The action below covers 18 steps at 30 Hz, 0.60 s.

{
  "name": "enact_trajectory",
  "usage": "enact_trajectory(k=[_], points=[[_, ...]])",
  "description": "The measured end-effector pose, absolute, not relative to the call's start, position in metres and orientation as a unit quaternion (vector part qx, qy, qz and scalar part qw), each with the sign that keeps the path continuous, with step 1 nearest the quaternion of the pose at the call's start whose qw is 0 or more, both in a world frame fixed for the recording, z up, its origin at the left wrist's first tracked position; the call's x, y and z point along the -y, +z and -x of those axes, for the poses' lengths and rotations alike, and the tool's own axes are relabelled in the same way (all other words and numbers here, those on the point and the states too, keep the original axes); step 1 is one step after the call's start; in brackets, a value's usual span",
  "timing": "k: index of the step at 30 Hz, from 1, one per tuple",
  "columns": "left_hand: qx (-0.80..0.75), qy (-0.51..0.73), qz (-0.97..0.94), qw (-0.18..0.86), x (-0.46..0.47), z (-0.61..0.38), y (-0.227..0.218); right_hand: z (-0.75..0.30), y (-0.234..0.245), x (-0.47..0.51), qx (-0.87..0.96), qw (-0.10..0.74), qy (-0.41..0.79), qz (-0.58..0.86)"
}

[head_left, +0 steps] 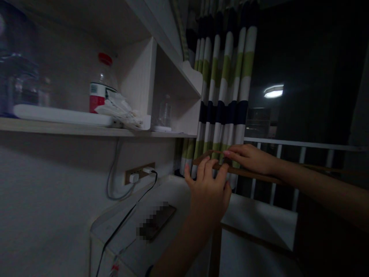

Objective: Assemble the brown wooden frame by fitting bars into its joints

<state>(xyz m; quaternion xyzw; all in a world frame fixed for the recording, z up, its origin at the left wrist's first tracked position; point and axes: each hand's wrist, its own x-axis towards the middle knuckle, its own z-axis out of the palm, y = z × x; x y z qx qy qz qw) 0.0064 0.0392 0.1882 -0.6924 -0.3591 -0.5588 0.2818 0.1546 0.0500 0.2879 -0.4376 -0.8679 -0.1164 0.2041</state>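
In a dim room, both my hands are raised to a thin brown wooden rail [259, 176] that runs from the centre to the right, in front of a striped curtain [227, 84]. My left hand [209, 192] reaches up from below, fingers curled around the rail's rounded left end. My right hand [250, 157] comes in from the right and lies on top of the rail, fingers together and pressed along it. What the rail belongs to is hard to make out in the dark.
A white desk [161, 200] below holds a phone [157, 222] and a black cable [127, 219] running to a wall socket [138, 173]. Shelves at upper left carry a red-capped bottle [100, 88], crumpled plastic [121, 111] and a clear bottle [165, 111]. White railing [302, 157] stands behind.
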Motion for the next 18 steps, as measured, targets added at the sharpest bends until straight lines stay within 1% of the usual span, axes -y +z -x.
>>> enact_trajectory(k=[8,12,14,18], points=[[0.358,-0.564,0.696,0.262,-0.044,-0.011,0.188,-0.155,0.291,-0.043,0.836,0.188,-0.181,0.483],[0.350,-0.586,0.679,0.268,-0.047,-0.015,0.187,-0.150,0.292,-0.031,0.801,0.220,-0.255,0.495],[0.349,-0.594,0.672,0.273,-0.050,-0.017,0.187,-0.146,0.291,-0.025,0.809,0.238,-0.257,0.471],[0.349,-0.583,0.672,0.293,-0.057,-0.015,0.184,-0.133,0.290,-0.021,0.837,0.295,-0.270,0.374]])
